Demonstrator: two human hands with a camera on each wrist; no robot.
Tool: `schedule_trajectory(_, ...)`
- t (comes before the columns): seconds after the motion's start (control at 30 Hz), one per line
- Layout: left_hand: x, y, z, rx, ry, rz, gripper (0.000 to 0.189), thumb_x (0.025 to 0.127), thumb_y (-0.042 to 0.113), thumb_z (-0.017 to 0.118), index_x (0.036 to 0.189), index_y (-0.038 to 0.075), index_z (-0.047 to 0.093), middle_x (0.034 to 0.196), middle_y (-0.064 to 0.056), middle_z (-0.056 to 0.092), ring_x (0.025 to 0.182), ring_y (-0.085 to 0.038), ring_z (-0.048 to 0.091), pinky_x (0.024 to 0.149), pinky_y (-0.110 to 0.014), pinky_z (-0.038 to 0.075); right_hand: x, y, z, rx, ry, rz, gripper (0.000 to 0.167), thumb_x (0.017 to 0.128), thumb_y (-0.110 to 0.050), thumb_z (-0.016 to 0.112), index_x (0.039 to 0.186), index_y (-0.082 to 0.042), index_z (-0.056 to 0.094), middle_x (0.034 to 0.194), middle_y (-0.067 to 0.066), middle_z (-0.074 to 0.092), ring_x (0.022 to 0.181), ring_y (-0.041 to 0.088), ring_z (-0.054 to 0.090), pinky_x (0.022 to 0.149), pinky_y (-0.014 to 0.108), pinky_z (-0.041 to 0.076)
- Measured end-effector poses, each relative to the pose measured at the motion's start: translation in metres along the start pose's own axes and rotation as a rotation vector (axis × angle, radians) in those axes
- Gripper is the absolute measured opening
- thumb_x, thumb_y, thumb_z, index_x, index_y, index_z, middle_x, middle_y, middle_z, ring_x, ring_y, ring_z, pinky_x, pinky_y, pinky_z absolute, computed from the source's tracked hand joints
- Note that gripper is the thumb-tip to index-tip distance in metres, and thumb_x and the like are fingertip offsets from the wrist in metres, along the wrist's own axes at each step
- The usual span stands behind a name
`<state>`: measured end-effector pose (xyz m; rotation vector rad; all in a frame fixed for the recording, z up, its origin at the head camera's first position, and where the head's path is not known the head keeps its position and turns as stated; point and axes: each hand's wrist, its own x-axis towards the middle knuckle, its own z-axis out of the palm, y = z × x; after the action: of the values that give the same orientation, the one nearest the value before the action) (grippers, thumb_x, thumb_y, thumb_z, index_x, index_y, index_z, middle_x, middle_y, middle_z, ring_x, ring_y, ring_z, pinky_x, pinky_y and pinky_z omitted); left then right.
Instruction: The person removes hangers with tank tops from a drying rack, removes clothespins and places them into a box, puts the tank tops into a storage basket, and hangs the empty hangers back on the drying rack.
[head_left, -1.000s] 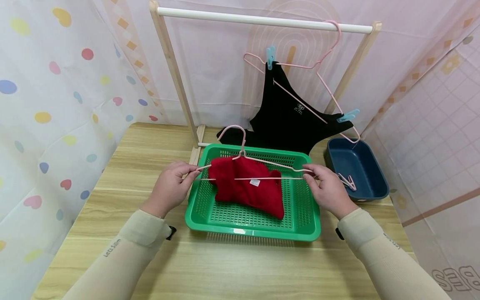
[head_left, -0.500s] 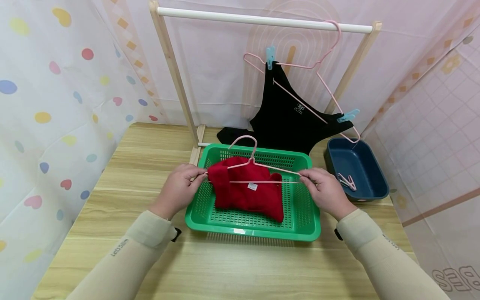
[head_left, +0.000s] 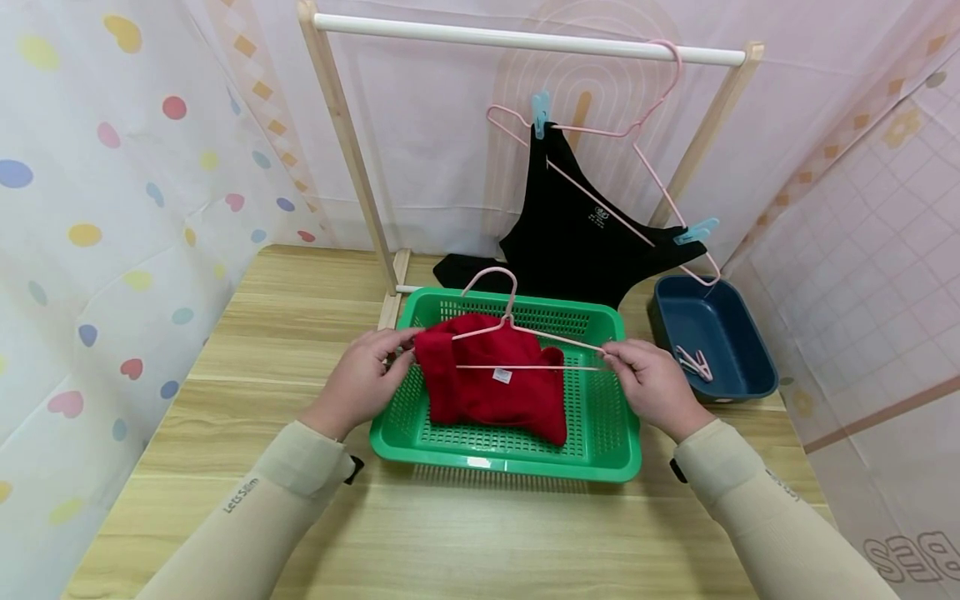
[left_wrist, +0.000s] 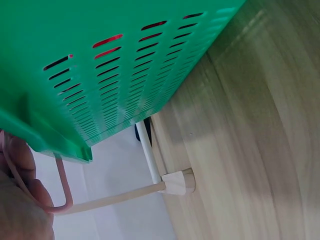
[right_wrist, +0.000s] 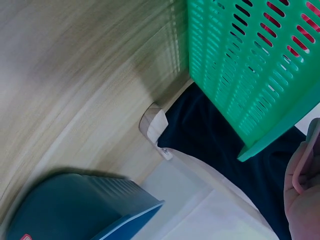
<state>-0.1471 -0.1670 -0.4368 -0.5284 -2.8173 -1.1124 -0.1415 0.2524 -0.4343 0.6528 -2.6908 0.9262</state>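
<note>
1. We see a pink hanger (head_left: pixel 525 367) held level over a red garment (head_left: pixel 487 400) in a green basket (head_left: pixel 555 472), its hook pointing away from the person. A band of the cloth covers the hanger's left part; the rest lies beneath it.
2. The left hand (head_left: pixel 360 377) has thumb and fingers about the hanger's left end; whether it also pinches cloth, we cannot tell. The right hand (head_left: pixel 652 382) pinches the right end.
3. We judge the hanger light, thin and fairly stiff, with a smooth coating that may let cloth slide. Its two ends suit a steady hold; the hook would serve one hand.
4. The garment looks soft, limp and not fragile, likely to crumple unless supported. We would take it by the folded band, near the left hand.
5. The basket stands on a pale wood-grain table (head_left: pixel 465 542), with a rack (head_left: pixel 480 35) of white bar and wooden posts behind it. There, a black garment (head_left: pixel 562 250) hangs slanted from another pink hanger (head_left: pixel 678 75) with light-blue pegs (head_left: pixel 541 115).
6. At right, a dark blue tub (head_left: pixel 738 325) contains pale pink pegs (head_left: pixel 697 365). Patterned fabric (head_left: pixel 142 292) lines the walls, dotted on the left.
</note>
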Motion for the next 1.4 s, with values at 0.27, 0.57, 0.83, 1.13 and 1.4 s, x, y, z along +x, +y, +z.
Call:
schedule_trajectory(0.27, 0.0, 0.005, -0.004, -0.075, -0.009, 0.031, 0.043, 0.104, 0.021, 0.064, 0.147, 0.02, 0.062, 0.134, -0.005, 0.069, 0.106, -0.024, 0.062, 0.103, -0.051, 0.033, -0.001, 0.001, 0.001, 0.002, 0.022, -0.01, 0.02, 0.102, 0.0, 0.065, 0.115, -0.006, 0.079, 0.107, 0.007, 0.077, 0.093, 0.022, 0.072, 0.08, 0.042, 0.06)
schedule_trajectory(0.57, 0.007, 0.014, -0.005, 0.037, 0.049, 0.032, 0.022, 0.103, 0.027, 0.07, 0.12, 0.017, 0.079, 0.114, -0.004, 0.076, 0.111, -0.028, 0.067, 0.104, -0.055, 0.038, -0.001, 0.002, 0.0, 0.009, 0.049, -0.03, 0.02, 0.1, 0.002, 0.066, 0.115, -0.004, 0.079, 0.103, 0.008, 0.077, 0.089, 0.022, 0.072, 0.077, 0.039, 0.06)
schedule_trajectory(0.83, 0.008, 0.012, -0.005, 0.058, 0.084, 0.035, 0.018, 0.102, 0.024, 0.072, 0.115, 0.016, 0.081, 0.111, -0.005, 0.076, 0.11, -0.029, 0.067, 0.103, -0.056, 0.038, -0.002, 0.001, 0.0, 0.01, 0.056, -0.025, 0.02, 0.1, 0.001, 0.067, 0.115, -0.003, 0.079, 0.101, 0.009, 0.077, 0.089, 0.023, 0.073, 0.077, 0.04, 0.06)
schedule_trajectory(1.13, 0.007, 0.01, -0.006, 0.054, 0.1, 0.028, 0.018, 0.102, 0.025, 0.071, 0.116, 0.016, 0.081, 0.113, -0.006, 0.076, 0.112, -0.029, 0.065, 0.105, -0.058, 0.037, -0.003, 0.004, 0.0, 0.003, 0.076, -0.02, 0.02, 0.1, 0.003, 0.066, 0.115, -0.002, 0.079, 0.099, 0.01, 0.077, 0.087, 0.02, 0.071, 0.075, 0.037, 0.059)
schedule_trajectory(1.4, 0.007, 0.008, -0.007, 0.058, 0.125, 0.032, 0.018, 0.102, 0.024, 0.071, 0.114, 0.016, 0.081, 0.111, -0.006, 0.076, 0.112, -0.03, 0.064, 0.105, -0.059, 0.036, -0.004, 0.004, -0.002, 0.007, 0.086, 0.002, 0.02, 0.101, 0.001, 0.066, 0.116, -0.003, 0.079, 0.103, 0.008, 0.078, 0.091, 0.022, 0.073, 0.078, 0.034, 0.058)
